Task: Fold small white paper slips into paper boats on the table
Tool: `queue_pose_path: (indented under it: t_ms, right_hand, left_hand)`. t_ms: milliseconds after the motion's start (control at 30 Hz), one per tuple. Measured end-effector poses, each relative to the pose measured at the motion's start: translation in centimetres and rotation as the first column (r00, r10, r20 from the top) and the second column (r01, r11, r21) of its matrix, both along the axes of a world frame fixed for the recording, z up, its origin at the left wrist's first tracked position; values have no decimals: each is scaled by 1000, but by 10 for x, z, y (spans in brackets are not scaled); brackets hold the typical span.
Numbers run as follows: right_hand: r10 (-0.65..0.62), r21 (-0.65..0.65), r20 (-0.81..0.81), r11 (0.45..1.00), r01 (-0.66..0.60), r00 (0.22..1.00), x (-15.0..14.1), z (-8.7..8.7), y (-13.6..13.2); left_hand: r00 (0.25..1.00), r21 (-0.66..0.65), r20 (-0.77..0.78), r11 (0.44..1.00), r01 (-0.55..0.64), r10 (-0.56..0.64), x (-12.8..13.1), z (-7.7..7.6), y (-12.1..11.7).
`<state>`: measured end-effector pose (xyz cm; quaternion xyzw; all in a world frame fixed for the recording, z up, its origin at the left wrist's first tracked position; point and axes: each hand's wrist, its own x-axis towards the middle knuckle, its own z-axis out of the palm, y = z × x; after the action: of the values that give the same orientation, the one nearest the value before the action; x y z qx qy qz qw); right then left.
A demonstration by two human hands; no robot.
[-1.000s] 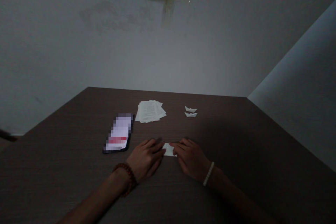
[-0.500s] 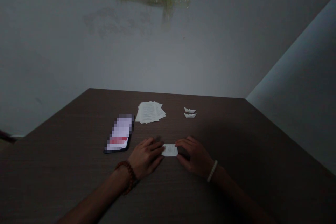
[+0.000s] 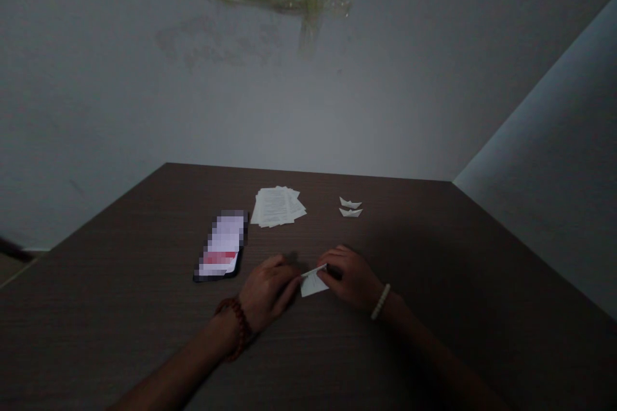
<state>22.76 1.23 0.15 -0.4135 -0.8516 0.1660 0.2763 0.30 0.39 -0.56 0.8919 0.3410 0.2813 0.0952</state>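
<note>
A small folded white paper is between my two hands on the dark wooden table. My left hand, with a bead bracelet on the wrist, pinches the paper's left end. My right hand, with a white bracelet, grips the right end with curled fingers. The paper is lifted and tilted off the table. The light is dim and the fingertips are hard to make out.
A phone with a lit screen lies left of my hands. A fanned stack of printed sheets sits behind it. Two small folded paper boats rest further right. Walls stand behind and to the right.
The paper lay flat under my fingers before. Now both hands have raised and tilted it, and my right hand has closed on its right end.
</note>
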Motion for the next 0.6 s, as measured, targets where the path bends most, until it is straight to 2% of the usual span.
queue_pose_path:
  t_ms: [133, 267, 367, 500, 600]
  right_hand:
    - [-131, -188, -104, 976, 110, 986, -6, -5, 5]
    - [-151, -399, -270, 916, 32, 951, -8, -10, 8]
    - [-132, -445, -303, 895, -18, 944, -7, -14, 12]
    - [-52, -445, -273, 892, -78, 961, -3, -14, 18]
    - [33, -408, -204, 905, -116, 978, -3, -8, 23]
  left_hand:
    - [993, -90, 108, 995, -43, 53, 1, 6, -3]
    - [985, -134, 147, 988, -75, 94, 0, 7, -5]
    - [991, -12, 118, 998, -63, 64, -3, 3, -6]
    - [998, 228, -51, 972, 48, -37, -5, -2, -4]
    - [990, 300, -138, 951, 77, -37, -5, -4, -1]
